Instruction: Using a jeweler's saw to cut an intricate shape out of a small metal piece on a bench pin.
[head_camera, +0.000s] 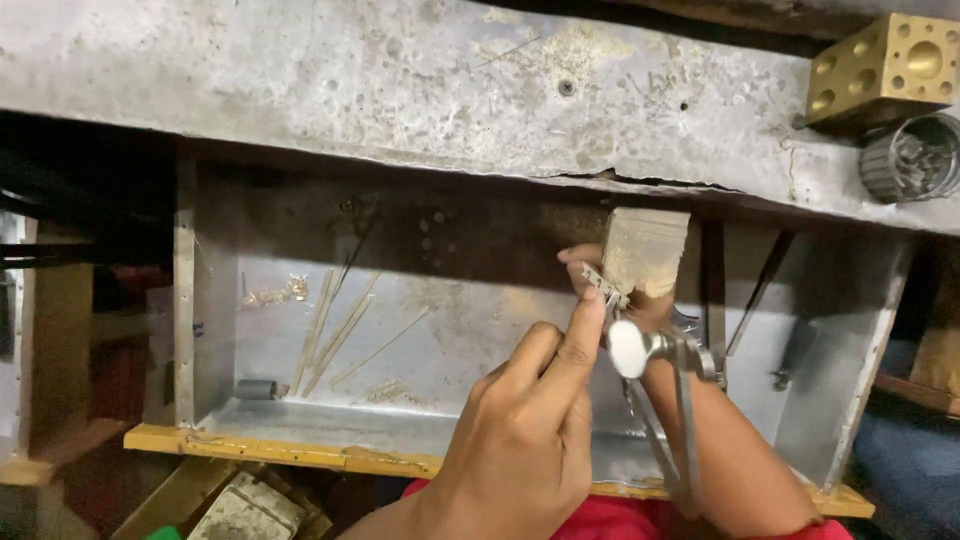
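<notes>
My left hand (530, 440) reaches up from the bottom centre. Its index finger and thumb pinch a small thin metal piece (603, 284) against the lower left corner of a wooden bench peg (645, 250). My right hand (590, 262) comes up from the bottom right behind it, fingertips curled at the peg's left side, touching the same piece; most of that hand is hidden. A metal frame tool (684, 400) with a round white knob (627, 348) lies across my right forearm, thin legs pointing down.
Below the bench sits a metal-lined catch tray (300, 420) with thin wire rods (335, 335), gold-coloured scraps (272, 293) and a small grey cylinder (258, 390). On the worn bench top (400, 90) stand a brass dapping block (885, 65) and a ribbed metal cup (912, 158).
</notes>
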